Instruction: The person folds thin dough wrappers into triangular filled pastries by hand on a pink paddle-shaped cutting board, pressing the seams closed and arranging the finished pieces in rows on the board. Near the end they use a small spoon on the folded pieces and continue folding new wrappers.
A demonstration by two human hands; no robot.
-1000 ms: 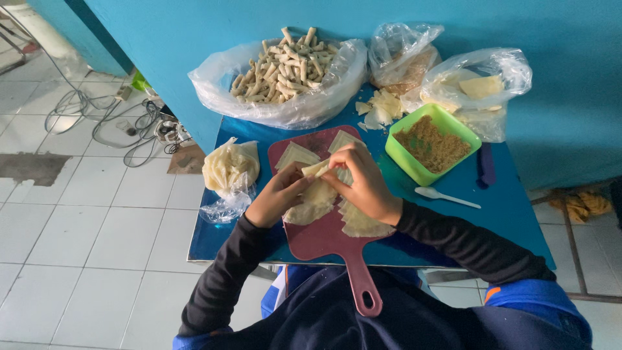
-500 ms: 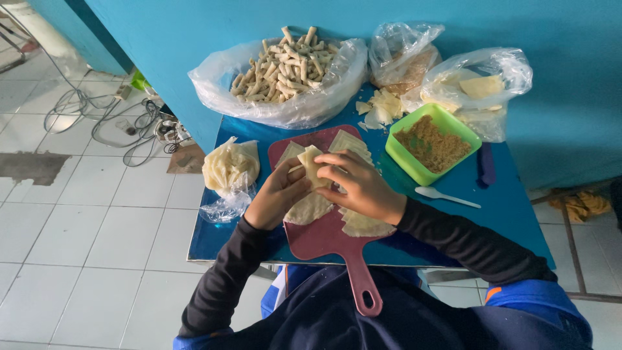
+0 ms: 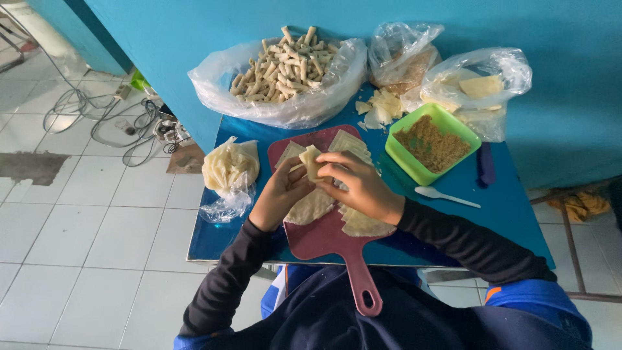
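Both hands [image 3: 324, 181] pinch a wrapper [image 3: 311, 161], apparently folded, beside green tub [image 3: 402, 159].

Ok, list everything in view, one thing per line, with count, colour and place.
table: one, blue, against the blue wall
cutting board: one, dark red, mid-table, handle toward the person
wrapper sheets: several, pale, on the board
rolled pieces: many, beige, in a clear bag at the back left
green tub: one, brown filling inside, right of the board
white spoon: one, in front of the tub
wrapper bags: two, clear, back right
small bag: one, clear, pale contents, left edge
cables: tangle, on the tiled floor at left
half-rolled wrapper: one, pale, between both hands
left hand: on the wrapper
right hand: grip on the wrapper
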